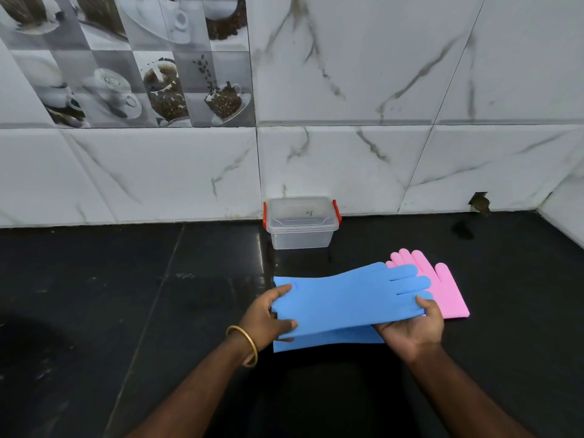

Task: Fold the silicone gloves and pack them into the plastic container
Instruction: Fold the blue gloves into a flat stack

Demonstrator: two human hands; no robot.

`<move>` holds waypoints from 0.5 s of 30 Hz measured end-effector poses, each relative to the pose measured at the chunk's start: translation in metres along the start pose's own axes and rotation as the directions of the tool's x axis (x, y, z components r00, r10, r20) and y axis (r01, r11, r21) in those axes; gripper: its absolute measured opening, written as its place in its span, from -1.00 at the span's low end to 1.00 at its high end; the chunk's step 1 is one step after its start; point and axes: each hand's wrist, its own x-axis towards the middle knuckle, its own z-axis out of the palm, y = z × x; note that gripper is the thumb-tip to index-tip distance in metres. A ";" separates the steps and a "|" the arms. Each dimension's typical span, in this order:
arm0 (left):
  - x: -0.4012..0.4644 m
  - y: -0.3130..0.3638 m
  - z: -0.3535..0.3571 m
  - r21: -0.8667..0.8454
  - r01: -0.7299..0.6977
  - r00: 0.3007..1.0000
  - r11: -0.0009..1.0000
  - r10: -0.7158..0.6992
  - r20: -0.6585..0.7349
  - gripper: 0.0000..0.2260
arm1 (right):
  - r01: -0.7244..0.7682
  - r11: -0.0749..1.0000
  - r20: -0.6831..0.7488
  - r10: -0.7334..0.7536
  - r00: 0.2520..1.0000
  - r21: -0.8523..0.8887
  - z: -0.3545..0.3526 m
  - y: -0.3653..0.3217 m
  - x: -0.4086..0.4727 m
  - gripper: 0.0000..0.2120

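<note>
A blue silicone glove (344, 298) is held flat just above the black counter, fingers pointing right. My left hand (268, 314) grips its cuff end and my right hand (414, 327) holds its finger end from below, thumb on top. A second blue glove (325, 341) lies on the counter under it, mostly hidden. A pink glove (442, 286) lies to the right, partly covered by the blue glove's fingers. The clear plastic container (301, 224) with red latches stands closed against the wall, behind the gloves.
The black stone counter (126, 279) runs wide to the left and right. A marble-tiled wall (379, 153) rises directly behind the container. A small hole with debris (480, 202) marks the wall at the far right.
</note>
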 end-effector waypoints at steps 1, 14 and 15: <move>0.001 -0.006 0.001 0.007 0.011 1.000 1.000 -0.011 -0.002 -0.34 | -0.014 1.000 -0.045 0.014 0.999 0.006 -0.004 0.003 0.001 -0.30; 0.021 -0.042 -0.005 0.124 0.053 0.998 0.991 -0.047 -0.051 -0.19 | -0.084 0.996 -0.103 0.081 0.991 -0.032 -0.031 0.016 0.011 -0.43; 0.022 -0.043 -0.005 0.144 0.049 0.998 0.988 -0.042 -0.052 -0.18 | -0.086 0.996 -0.094 0.083 0.992 -0.037 -0.033 0.016 0.011 -0.45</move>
